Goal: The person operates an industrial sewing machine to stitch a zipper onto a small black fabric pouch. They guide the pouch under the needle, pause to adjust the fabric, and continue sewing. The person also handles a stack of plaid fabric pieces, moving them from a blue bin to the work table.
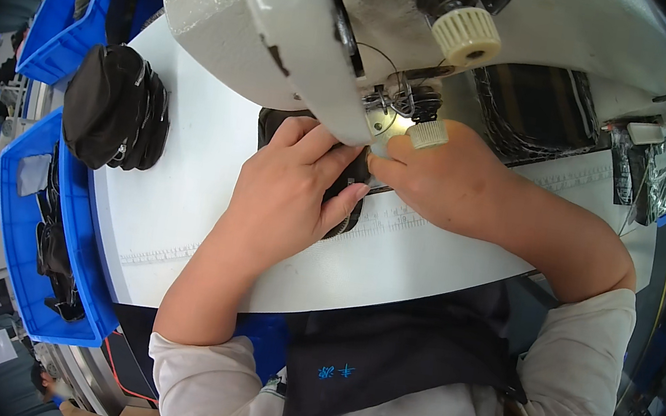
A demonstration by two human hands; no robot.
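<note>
The white sewing machine head [291, 23] partly hides the right hand's [444, 177] fingertips, so I can't tell their grip, while the left hand [290, 181], thumb spread wide, covers much of a black piece [351, 176], dark stacked pouches [113, 109] standing left of it.

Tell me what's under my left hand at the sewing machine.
Under your left hand is a dark piece, partly showing beside the hand, with the white worktop around it. What the hand covers cannot be seen.
</note>
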